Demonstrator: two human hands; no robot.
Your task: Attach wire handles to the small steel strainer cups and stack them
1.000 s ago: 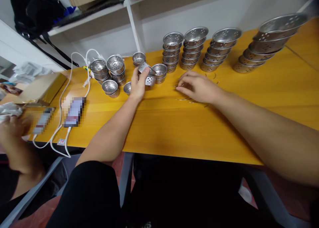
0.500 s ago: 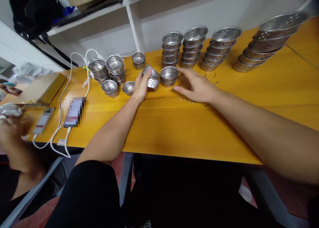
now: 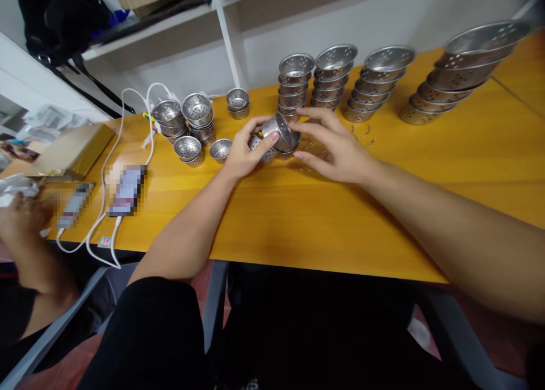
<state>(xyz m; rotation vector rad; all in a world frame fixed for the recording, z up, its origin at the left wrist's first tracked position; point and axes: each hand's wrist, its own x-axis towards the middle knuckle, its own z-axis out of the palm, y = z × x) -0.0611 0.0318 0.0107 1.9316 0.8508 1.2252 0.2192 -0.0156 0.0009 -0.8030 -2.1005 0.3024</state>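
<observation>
My left hand is closed around a small perforated metal cup, which is tilted with its mouth toward my right. My right hand has its fingers spread at the cup's rim; whether the fingertips touch it I cannot tell. Partly hidden beneath the held cup are another perforated cup and part of one more close to my left thumb. A single small cup sits on the table left of my left hand. Thin wire pieces lie on the wood beside my right hand.
Nested stacks of larger perforated cups stand along the back right. Smaller stacks stand at the back left, near white cables and a phone. Another person's hand is at the far left, by a cardboard box.
My left hand has moved right and turned the cup so that its mouth faces my right hand. The right hand's fingers now reach to its rim, above the cups on the table.
</observation>
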